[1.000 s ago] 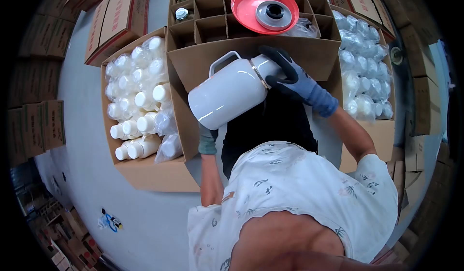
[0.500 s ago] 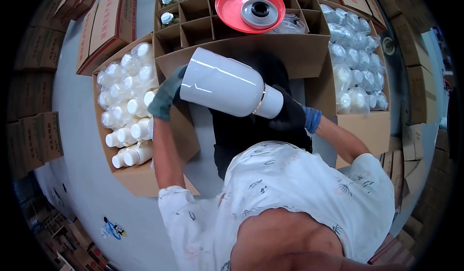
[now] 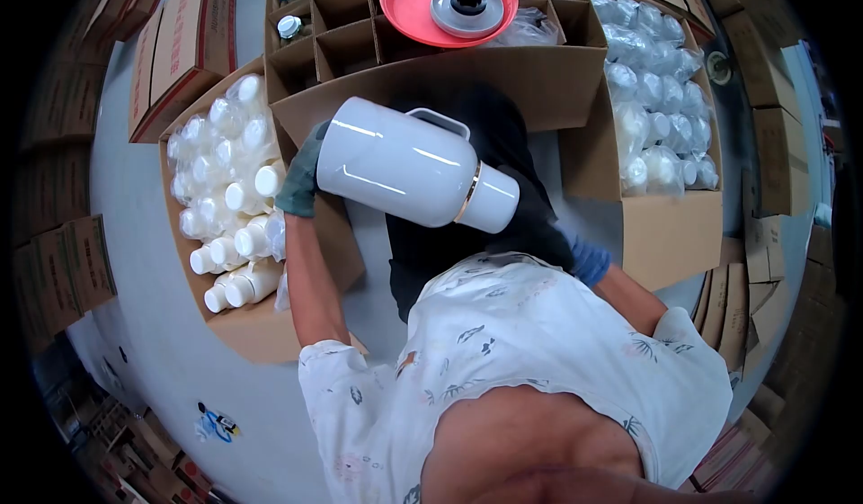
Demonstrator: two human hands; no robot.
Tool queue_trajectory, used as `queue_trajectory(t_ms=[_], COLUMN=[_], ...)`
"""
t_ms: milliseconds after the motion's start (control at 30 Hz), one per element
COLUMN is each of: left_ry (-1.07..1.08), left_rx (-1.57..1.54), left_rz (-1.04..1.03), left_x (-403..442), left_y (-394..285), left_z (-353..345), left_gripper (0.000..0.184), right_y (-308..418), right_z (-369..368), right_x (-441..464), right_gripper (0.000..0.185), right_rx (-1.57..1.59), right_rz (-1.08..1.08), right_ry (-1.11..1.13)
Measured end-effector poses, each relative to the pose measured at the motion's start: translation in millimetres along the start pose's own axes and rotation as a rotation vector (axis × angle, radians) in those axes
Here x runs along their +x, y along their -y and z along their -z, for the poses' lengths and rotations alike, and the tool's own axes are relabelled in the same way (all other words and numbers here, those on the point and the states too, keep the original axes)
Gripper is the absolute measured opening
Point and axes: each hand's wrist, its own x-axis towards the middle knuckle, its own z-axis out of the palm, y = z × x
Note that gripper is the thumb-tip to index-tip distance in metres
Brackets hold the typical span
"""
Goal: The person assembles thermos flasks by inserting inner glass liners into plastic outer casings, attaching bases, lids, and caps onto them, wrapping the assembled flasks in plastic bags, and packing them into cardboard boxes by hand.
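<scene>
Jug [image 3: 395,162] tilted sideways; left hand [image 3: 303,173] partly closed round its base, right hand [image 3: 539,231] (partly hidden) curled at lid [image 3: 493,200].

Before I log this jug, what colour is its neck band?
The band is gold, in the head view.

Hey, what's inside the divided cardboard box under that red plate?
The divided cardboard box holds bottles with pale caps in some compartments, and crumpled clear plastic shows beside the red plate. Whatever lies directly under the plate is covered.
</scene>
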Motion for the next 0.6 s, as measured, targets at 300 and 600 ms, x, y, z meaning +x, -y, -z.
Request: queue_trajectory(t_ms=[300, 600], left_ry=[0.396, 0.657], left_rx=[0.179, 0.827], left_rz=[0.237, -0.040], left_x=[80, 109], left_y=[-106, -108], left_z=[3, -143], left_gripper=[0.039, 0.043], right_y=[14, 219], right_z=[67, 29], right_x=[29, 204], right_gripper=[0.053, 0.042], right_rx=[-0.488, -1.913], right_rz=[-0.242, 1.224], right_ry=[0.136, -0.238])
